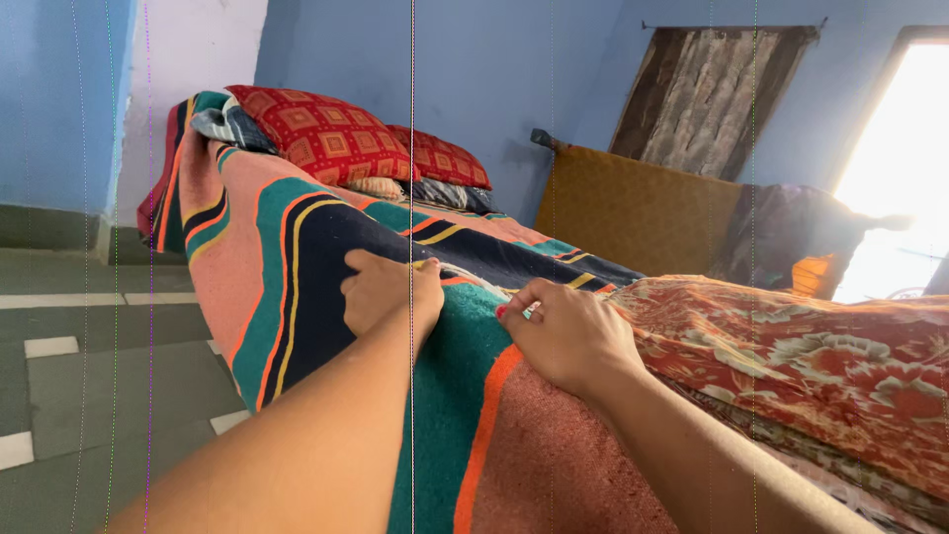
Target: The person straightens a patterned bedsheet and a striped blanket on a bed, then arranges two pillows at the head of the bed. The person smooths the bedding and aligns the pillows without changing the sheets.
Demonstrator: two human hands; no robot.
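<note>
Striped blanket (297, 257) edge pinched by both hands; open floor (89, 396) left.

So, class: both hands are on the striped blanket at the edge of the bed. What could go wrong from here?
1. The striped blanket already hangs over the bed's side towards the floor; a pull by the left hand might drag more down.
2. The right hand pinches near the floral quilt, so that might shift too.
3. The red pillows sit on the blanket's far end and may slide.
</note>
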